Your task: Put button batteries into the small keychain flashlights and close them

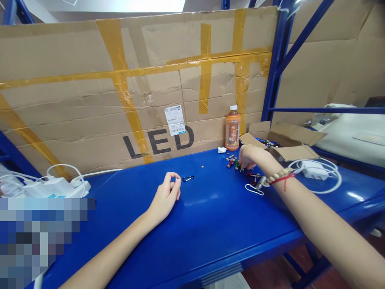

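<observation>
My left hand [167, 194] is closed in a pinch above the blue table [192, 224], with a small shiny bit showing at its fingertips, too small to name. Just right of it lies a black carabiner [188, 178]. Over on the right, my right hand [250, 155] reaches down with curled fingers, its tips at a small dark piece [242, 169]. Beside those fingertips lie a green cylinder [236, 164] and a red cylinder [230, 163]. A silver carabiner [254, 190] and a red carabiner [254, 176] are below my right wrist.
Several small round metal pieces [231, 156] lie near a crumpled white tissue [221, 150] and an orange drink bottle [232, 128]. An open cardboard box [296, 152] and a white charger [315, 170] with cable are right. White adapters [58, 187] sit left. A taped cardboard sheet [156, 92] stands behind.
</observation>
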Action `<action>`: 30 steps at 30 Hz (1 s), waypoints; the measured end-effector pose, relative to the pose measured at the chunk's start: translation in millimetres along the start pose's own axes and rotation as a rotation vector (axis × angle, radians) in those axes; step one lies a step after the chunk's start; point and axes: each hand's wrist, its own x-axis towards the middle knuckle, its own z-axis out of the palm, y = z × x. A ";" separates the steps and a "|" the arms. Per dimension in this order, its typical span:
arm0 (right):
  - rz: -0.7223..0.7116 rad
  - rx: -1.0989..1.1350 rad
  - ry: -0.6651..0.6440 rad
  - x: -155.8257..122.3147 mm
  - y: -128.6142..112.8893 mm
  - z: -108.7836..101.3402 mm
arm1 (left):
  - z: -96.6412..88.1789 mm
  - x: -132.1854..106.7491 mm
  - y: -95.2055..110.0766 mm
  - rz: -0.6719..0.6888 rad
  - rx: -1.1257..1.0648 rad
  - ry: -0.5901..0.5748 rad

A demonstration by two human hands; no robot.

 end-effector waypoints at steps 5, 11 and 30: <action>0.193 -0.187 -0.292 -7.1 -19.6 -9.5 | 0.2 -0.5 -0.6 -0.005 0.026 -0.048; 0.025 -0.281 -0.020 -34.5 -47.1 -37.9 | -0.2 -1.7 -2.1 -0.019 0.047 -0.081; -0.828 0.291 0.065 -105.1 -120.2 27.3 | -3.2 -5.2 -0.2 0.026 0.200 -0.130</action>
